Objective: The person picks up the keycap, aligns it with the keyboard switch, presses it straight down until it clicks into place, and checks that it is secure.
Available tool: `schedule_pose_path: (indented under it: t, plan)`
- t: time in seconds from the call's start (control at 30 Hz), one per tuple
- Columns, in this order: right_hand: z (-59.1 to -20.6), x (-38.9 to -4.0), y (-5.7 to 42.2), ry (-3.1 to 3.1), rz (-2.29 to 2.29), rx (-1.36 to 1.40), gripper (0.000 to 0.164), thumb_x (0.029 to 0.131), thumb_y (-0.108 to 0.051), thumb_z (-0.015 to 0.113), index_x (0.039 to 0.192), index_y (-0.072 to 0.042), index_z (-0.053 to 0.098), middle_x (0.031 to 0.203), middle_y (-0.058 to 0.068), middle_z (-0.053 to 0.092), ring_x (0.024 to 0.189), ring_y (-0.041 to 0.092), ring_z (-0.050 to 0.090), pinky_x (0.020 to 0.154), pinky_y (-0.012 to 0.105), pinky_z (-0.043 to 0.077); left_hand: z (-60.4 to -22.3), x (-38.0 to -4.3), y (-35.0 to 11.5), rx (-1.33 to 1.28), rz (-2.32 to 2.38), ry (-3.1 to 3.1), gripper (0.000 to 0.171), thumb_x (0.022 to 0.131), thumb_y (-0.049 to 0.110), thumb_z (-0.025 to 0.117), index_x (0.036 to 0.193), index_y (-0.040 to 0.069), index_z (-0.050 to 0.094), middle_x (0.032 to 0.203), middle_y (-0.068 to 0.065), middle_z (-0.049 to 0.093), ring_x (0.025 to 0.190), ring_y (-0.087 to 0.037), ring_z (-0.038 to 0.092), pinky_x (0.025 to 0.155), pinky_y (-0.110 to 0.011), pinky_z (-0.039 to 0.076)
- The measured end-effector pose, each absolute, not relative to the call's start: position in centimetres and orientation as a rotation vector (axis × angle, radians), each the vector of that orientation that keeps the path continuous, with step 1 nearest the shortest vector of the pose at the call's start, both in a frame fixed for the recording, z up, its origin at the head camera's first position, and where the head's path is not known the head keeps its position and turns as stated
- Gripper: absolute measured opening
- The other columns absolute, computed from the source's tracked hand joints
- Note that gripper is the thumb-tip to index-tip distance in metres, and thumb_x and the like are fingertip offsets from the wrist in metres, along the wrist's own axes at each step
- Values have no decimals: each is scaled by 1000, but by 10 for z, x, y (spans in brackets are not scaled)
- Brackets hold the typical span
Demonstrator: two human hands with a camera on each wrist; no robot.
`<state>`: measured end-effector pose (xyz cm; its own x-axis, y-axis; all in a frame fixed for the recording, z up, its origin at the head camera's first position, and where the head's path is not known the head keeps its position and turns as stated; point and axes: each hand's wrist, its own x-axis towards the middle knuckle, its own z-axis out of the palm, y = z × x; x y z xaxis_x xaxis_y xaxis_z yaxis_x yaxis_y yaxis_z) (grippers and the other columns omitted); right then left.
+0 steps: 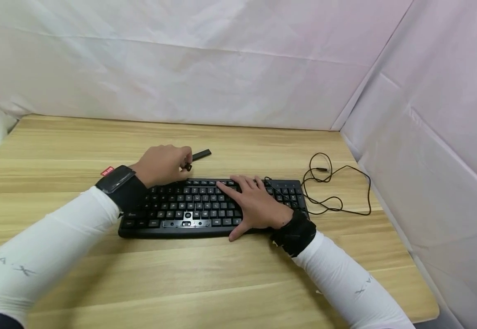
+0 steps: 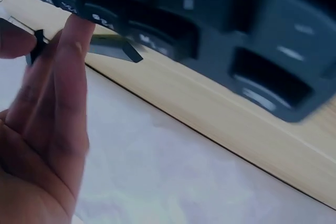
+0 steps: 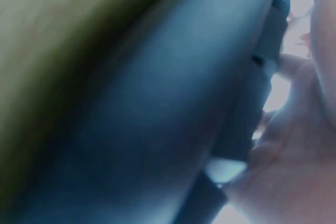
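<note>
A black keyboard (image 1: 199, 198) lies on the wooden table. In its bottom row the space bar slot (image 1: 186, 223) is bare, and one key spot (image 1: 188, 214) just above it has no cap. My left hand (image 1: 162, 163), over the keyboard's back edge, pinches a small black keycap (image 1: 188, 167) between thumb and fingers; the left wrist view shows this keycap (image 2: 38, 45) too. Behind those fingers a long black space bar keycap (image 1: 202, 154) lies on the table. My right hand (image 1: 259, 205) rests on the keyboard's right half, fingers spread and thumb over the front edge.
A thin black cable (image 1: 347, 211) lies in loops right of the keyboard, its plug (image 1: 322, 169) among them. White cloth walls (image 1: 205, 68) stand behind the table (image 1: 205, 278) and along its right side.
</note>
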<state>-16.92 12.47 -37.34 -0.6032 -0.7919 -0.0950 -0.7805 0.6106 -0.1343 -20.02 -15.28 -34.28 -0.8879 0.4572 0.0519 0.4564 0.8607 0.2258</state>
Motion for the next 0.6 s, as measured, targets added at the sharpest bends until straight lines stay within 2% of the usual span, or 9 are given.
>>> schedule_pose_path:
  t: [0.1,0.27,0.43,0.6]
  plan:
    - [-374,-170,125,2683,-119,-1306,130,49,-80,67,152,-23,13,150,20,20,134,32,17,103,67,18,-341,-194,-158,816,417,2991,24,80,22,68,100,12,60,90,-4,73,60,-13,58,47,-32,43]
    - [-375,-172,126,2687,-126,-1302,130,48,-80,67,152,-23,13,150,20,21,134,32,17,103,66,17,-338,-182,-165,899,449,2955,22,80,19,66,101,14,62,93,-3,73,52,-7,52,44,-28,36]
    - [-375,-174,126,2689,-125,-1295,130,48,-80,67,152,-24,13,151,20,20,134,32,17,103,66,17,-340,-169,-166,991,467,2925,20,79,18,68,99,14,66,87,1,71,52,-7,47,46,-27,36]
    - [-373,-175,127,2690,-130,-1294,130,48,-79,68,152,-23,14,150,21,21,134,33,18,103,67,17,-345,-160,-163,1067,486,2889,19,79,18,68,98,16,68,80,6,64,59,-8,49,52,-27,42]
